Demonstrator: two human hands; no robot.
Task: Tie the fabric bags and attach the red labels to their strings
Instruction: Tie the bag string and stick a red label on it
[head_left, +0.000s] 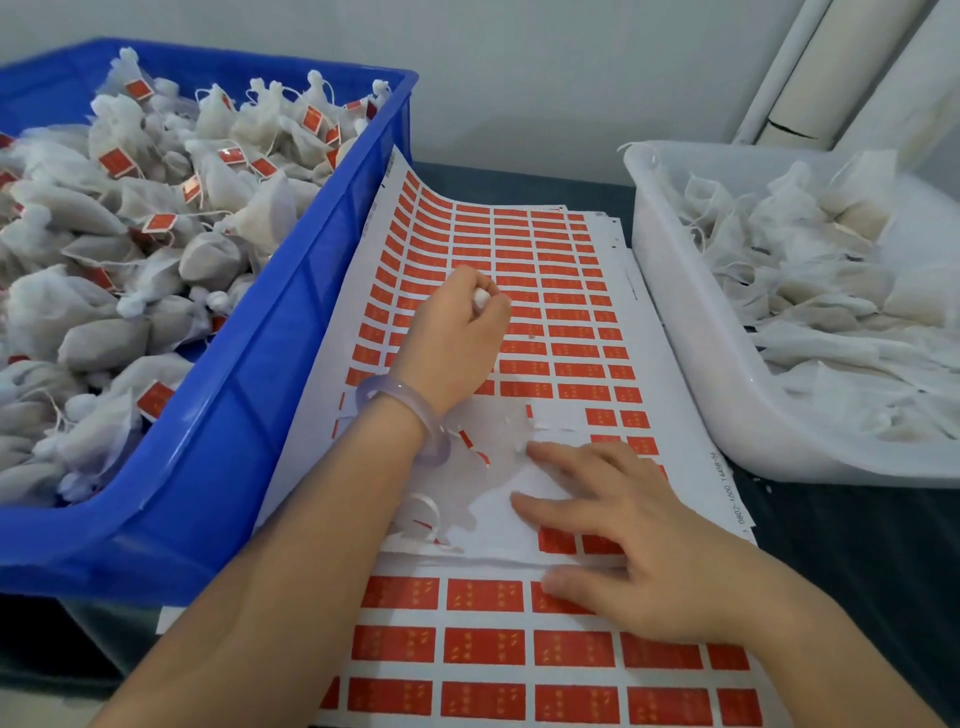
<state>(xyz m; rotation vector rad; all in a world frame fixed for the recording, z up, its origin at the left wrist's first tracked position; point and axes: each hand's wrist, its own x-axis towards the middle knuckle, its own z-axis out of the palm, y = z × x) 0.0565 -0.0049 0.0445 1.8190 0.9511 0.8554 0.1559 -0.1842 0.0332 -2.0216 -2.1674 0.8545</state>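
Over the label sheet (561, 312) the left hand (457, 327) pinches a white bit (481, 297) — perhaps a bag — right hand (628, 540) pressing flat.

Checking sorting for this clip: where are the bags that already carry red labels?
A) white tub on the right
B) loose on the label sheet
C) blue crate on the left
C: the bags in the blue crate carry red labels; those in the white tub show none.

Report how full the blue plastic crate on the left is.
Nearly full: the blue plastic crate holds tied white fabric bags with red labels, heaped about to its rim.
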